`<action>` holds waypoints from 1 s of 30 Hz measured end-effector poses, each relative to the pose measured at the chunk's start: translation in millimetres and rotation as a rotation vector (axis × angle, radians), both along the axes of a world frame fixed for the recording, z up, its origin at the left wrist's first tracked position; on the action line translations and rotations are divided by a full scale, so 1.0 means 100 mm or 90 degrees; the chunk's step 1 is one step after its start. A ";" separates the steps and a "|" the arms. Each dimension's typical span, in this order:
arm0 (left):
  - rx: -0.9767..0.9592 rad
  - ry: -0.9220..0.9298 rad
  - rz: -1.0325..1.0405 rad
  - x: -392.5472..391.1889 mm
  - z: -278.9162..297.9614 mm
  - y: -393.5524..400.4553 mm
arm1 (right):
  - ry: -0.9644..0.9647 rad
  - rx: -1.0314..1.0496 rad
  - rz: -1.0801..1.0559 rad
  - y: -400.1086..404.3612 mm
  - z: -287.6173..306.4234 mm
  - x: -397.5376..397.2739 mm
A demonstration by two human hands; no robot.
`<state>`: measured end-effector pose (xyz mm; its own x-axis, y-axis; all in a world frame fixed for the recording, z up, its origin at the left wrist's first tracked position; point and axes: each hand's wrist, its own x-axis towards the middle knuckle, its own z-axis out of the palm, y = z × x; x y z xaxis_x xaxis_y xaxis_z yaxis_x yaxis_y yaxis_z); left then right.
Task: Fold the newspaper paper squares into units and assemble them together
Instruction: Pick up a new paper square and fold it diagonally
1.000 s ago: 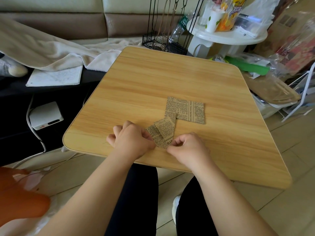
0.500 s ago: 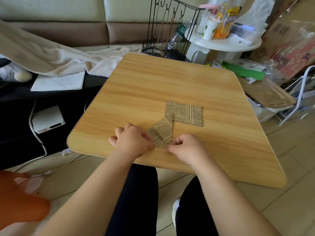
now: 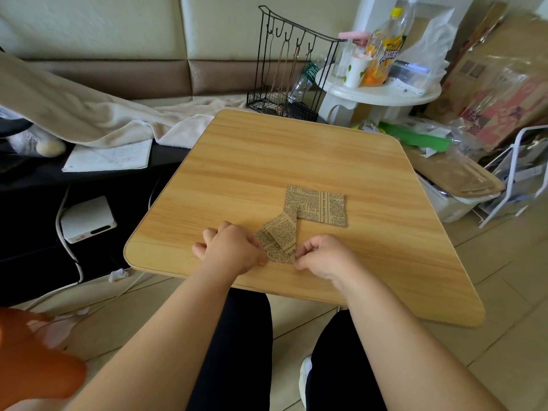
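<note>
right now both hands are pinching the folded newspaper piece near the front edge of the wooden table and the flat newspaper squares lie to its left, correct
Not quite. In the head view the flat newspaper squares lie beyond and to the right of the folded newspaper piece, not to its left. The rest holds: the left hand and right hand both pinch it near the light wooden table's front edge.

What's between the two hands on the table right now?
In the head view, the folded newspaper unit lies between the left hand and the right hand; both pinch its near edges on the wooden table.

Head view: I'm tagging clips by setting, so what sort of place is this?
Probably a lived-in home living room: a padded sofa with a blanket, and a small white side table holding drinks behind the wooden table.
</note>
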<state>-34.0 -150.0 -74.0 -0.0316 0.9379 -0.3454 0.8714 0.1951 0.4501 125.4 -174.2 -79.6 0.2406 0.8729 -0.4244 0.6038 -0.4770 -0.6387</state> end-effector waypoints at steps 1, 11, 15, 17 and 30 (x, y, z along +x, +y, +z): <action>0.000 -0.003 0.001 0.00 0.00 0.00 | 0.001 0.008 -0.002 -0.01 0.01 0.00; 0.274 -0.186 -0.057 -0.15 -0.15 -0.19 | -0.195 0.345 0.288 -0.66 -0.27 -0.02; 0.338 -0.189 -0.343 -0.35 -0.21 -0.27 | -0.245 0.441 0.343 -0.82 -0.41 0.22; 0.295 -0.153 -0.409 -0.41 -0.26 -0.27 | -0.171 0.437 0.258 -0.85 -0.40 0.26; 0.401 -0.158 -0.486 -0.11 -0.46 -0.41 | -0.235 0.277 -0.061 -0.68 -0.30 0.16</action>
